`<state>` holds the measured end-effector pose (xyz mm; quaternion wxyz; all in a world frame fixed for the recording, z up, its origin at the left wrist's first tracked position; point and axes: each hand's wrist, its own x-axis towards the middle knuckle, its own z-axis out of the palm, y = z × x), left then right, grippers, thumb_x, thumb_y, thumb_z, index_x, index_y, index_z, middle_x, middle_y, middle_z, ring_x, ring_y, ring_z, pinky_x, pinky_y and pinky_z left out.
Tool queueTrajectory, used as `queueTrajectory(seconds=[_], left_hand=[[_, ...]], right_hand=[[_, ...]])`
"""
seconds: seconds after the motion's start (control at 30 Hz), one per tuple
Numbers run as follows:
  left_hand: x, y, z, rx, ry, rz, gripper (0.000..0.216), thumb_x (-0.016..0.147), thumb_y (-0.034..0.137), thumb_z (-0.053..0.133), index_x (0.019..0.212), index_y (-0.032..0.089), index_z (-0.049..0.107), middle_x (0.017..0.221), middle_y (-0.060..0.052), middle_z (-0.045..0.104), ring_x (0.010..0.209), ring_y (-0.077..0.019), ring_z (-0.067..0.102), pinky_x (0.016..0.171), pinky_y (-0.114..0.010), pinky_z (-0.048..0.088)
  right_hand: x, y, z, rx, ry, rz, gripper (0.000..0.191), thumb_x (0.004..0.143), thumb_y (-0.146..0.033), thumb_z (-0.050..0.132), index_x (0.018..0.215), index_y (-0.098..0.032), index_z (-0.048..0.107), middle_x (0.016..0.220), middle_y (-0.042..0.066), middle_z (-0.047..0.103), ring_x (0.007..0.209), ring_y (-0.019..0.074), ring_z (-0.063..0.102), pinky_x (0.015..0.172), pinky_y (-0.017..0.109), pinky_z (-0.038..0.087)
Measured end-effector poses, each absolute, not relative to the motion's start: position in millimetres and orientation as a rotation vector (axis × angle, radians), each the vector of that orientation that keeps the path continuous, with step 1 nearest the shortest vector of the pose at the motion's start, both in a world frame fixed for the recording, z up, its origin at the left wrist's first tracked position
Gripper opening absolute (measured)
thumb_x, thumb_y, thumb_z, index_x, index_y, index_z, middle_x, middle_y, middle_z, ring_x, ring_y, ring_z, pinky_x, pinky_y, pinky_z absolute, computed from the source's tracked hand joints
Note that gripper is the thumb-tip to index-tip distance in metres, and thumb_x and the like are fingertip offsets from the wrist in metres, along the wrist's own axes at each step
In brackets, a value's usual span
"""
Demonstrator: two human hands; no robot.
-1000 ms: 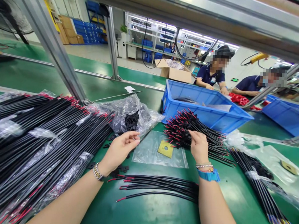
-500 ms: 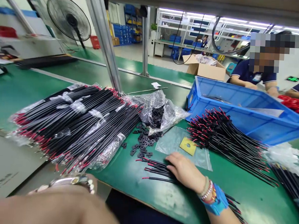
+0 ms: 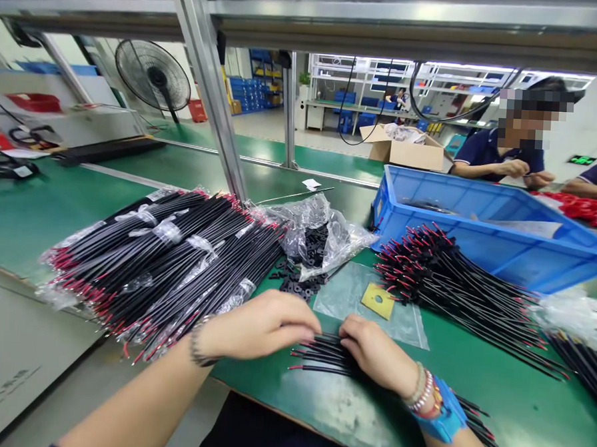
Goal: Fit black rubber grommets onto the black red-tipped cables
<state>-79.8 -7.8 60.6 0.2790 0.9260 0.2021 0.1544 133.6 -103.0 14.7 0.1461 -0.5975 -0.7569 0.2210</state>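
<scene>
My left hand (image 3: pixel 260 325) and right hand (image 3: pixel 374 351) both lay on the small wire bunch (image 3: pixel 322 351) at 6 o'clock on the green counter (image 3: pixel 519 408), fingers curled down onto the wire ends; left grip looked loosely together on the wires, right grip pressed on them, couldn't tell if either was truly clamped. Bunch was black leads with red tips, running under the right wrist toward 4 o'clock. Just past the hands at 12 o'clock lay a clear flat bag (image 3: pixel 371 307) with a yellow square tag (image 3: pixel 377 300) on it. Loose black small parts (image 3: pixel 295 281) sat at 11 o'clock, spilling from a crinkled plastic bag (image 3: pixel 322 235). Big bagged wire bundles (image 3: pixel 166 263) at 9 to 10 o'clock. Fanned wire pile (image 3: pixel 455 285) at 2 o'clock, touching the blue bin (image 3: pixel 482 243) behind it. Co-worker in navy sleeve (image 3: pixel 482 156) worked beyond the bin at 1 o'clock
</scene>
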Motion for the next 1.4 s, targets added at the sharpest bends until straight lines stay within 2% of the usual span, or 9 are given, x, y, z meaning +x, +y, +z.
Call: queueTrajectory(seconds=[0.2, 0.37, 0.53, 0.63, 0.77, 1.0, 1.13, 1.3, 1.4], left_hand=[[-45, 1, 34, 2.954, 0.717, -0.09, 0.01, 0.076, 0.014, 0.051, 0.078, 0.014, 0.061, 0.08, -0.009, 0.064, 0.08, -0.0241, 0.058, 0.07, -0.035, 0.045], [-39, 3, 22, 3.003, 0.601, -0.157, 0.014, 0.071, 0.006, 0.049, 0.074, 0.014, 0.06, 0.075, -0.008, 0.063, 0.077, -0.0238, 0.059, 0.067, -0.033, 0.045], [-32, 5, 38, 2.905, 0.628, 0.043, 0.021, 0.08, 0.011, 0.041, 0.084, 0.017, 0.061, 0.083, -0.006, 0.062, 0.073, -0.0196, 0.059, 0.063, -0.03, 0.044], [-23, 4, 47, 2.653, 0.604, 0.348, 0.02, 0.083, 0.017, 0.041, 0.091, 0.02, 0.059, 0.09, -0.003, 0.061, 0.081, -0.0163, 0.057, 0.071, -0.027, 0.044], [-15, 9, 36, 2.328, 0.585, 0.572, 0.016, 0.082, 0.017, 0.044, 0.086, 0.018, 0.06, 0.089, -0.003, 0.061, 0.084, -0.0139, 0.055, 0.078, -0.025, 0.041], [-13, 17, 14, 1.86, 0.695, 0.44, 0.016, 0.079, 0.026, 0.045, 0.084, 0.016, 0.057, 0.081, -0.003, 0.058, 0.063, -0.0124, 0.056, 0.06, -0.025, 0.046], [-13, 13, 19, 1.623, 0.705, 0.435, 0.02, 0.077, 0.03, 0.048, 0.089, 0.014, 0.053, 0.069, -0.002, 0.057, 0.065, -0.0134, 0.057, 0.064, -0.026, 0.047], [-12, 14, 18, 1.476, 0.687, 0.421, 0.023, 0.075, 0.028, 0.053, 0.093, 0.014, 0.052, 0.07, 0.0, 0.058, 0.067, -0.0115, 0.057, 0.068, -0.027, 0.046], [-10, 14, 15, 1.371, 0.673, 0.412, 0.027, 0.071, 0.024, 0.059, 0.094, 0.013, 0.05, 0.068, 0.0, 0.057, 0.064, -0.0105, 0.057, 0.066, -0.025, 0.046]], right_hand=[[186, -95, 11, -1.834, -1.898, 0.192, 0.034, 0.086, -0.012, 0.031, 0.104, -0.017, 0.06, 0.087, 0.007, 0.054, 0.079, 0.0146, 0.054, 0.075, 0.028, 0.043], [213, -87, -1, -2.009, -1.771, 0.101, 0.03, 0.085, -0.019, 0.038, 0.1, -0.02, 0.064, 0.079, 0.005, 0.055, 0.071, 0.0136, 0.054, 0.071, 0.027, 0.046], [208, -83, -8, -2.111, -1.804, 0.019, 0.035, 0.081, -0.01, 0.035, 0.097, -0.02, 0.065, 0.082, 0.005, 0.053, 0.073, 0.0128, 0.052, 0.068, 0.025, 0.045], [203, -83, -6, -2.222, -1.85, 0.021, 0.042, 0.08, -0.006, 0.033, 0.104, -0.024, 0.063, 0.083, 0.005, 0.05, 0.068, 0.0117, 0.051, 0.06, 0.022, 0.042], [202, -85, -3, -2.308, -1.882, 0.107, 0.045, 0.079, -0.005, 0.032, 0.106, -0.027, 0.061, 0.085, 0.004, 0.049, 0.071, 0.0129, 0.051, 0.061, 0.024, 0.04], [200, -85, 0, -2.378, -1.881, 0.154, 0.046, 0.078, -0.004, 0.035, 0.109, -0.028, 0.059, 0.084, 0.003, 0.049, 0.072, 0.0126, 0.051, 0.06, 0.022, 0.036], [199, -86, 3, -2.385, -1.88, 0.149, 0.043, 0.081, -0.007, 0.035, 0.11, -0.029, 0.058, 0.083, 0.003, 0.051, 0.069, 0.0113, 0.052, 0.059, 0.021, 0.035], [200, -86, 1, -2.396, -1.875, 0.142, 0.046, 0.077, -0.003, 0.036, 0.107, -0.029, 0.06, 0.084, 0.004, 0.055, 0.068, 0.0134, 0.055, 0.058, 0.023, 0.037], [197, -86, 4, -2.275, -1.801, 0.131, 0.036, 0.083, -0.011, 0.037, 0.106, -0.026, 0.061, 0.083, 0.005, 0.057, 0.07, 0.0141, 0.056, 0.061, 0.024, 0.041]])
